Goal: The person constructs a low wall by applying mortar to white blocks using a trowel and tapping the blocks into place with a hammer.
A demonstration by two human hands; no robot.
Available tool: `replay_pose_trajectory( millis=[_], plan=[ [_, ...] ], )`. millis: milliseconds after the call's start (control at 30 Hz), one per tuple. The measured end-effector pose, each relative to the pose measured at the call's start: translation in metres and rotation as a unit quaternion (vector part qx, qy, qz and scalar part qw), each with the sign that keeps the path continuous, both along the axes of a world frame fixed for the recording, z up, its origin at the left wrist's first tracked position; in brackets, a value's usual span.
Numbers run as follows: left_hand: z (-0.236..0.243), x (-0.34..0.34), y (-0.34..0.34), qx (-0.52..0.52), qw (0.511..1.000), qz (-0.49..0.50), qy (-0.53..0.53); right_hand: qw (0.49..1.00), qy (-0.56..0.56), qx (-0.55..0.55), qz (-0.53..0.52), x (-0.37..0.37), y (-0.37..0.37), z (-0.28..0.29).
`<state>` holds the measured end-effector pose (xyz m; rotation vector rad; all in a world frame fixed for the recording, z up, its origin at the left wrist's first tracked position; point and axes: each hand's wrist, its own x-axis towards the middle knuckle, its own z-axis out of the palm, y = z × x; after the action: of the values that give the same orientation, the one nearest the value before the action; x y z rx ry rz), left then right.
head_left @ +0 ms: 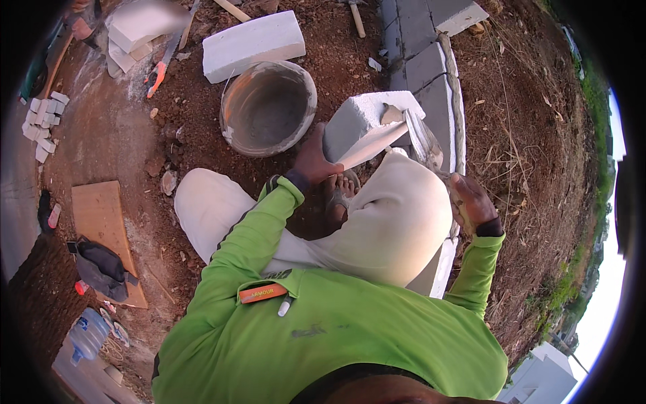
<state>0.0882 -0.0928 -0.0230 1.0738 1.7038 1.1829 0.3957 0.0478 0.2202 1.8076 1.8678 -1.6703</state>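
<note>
My left hand (315, 160) grips the left end of a white lightweight block (358, 121), which is tilted over a low wall of grey blocks (439, 111). A mason's trowel (424, 140) is held by its handle in my right hand (474, 200), fingers wrapped round. Its metal blade lies against the block's right end, close to a small dab of mortar (391, 114). To the left of the block stands a mortar-smeared bucket (231, 118), grey inside. My bent knees are just below the block.
Another white block (254, 47) lies beyond the bucket. A handsaw (157, 79) with an orange grip, a hammer (357, 19) and stacked blocks (138, 28) are farther off. At left are small block pieces (44, 124), a board (101, 209) and a dark bag (101, 269).
</note>
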Motion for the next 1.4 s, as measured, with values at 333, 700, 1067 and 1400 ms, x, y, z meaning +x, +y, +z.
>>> replay_pose_trajectory(
  millis=[333,700,1067,1400],
  plan=[
    [-0.005,0.015,0.004,0.058,0.996,0.052,0.039,0.640,-0.165,0.475,0.581,-0.306,0.035,0.038],
    [-0.016,0.038,0.009,0.075,0.988,0.111,0.073,0.441,-0.239,0.475,0.723,-0.425,-0.014,-0.228],
    [0.002,0.026,-0.003,0.006,0.998,0.065,0.016,0.623,-0.273,0.117,0.723,-0.425,-0.017,-0.080],
    [-0.007,0.017,-0.006,0.098,0.988,0.110,-0.038,0.762,-0.148,0.110,0.621,-0.397,0.053,-0.055]
  ],
)
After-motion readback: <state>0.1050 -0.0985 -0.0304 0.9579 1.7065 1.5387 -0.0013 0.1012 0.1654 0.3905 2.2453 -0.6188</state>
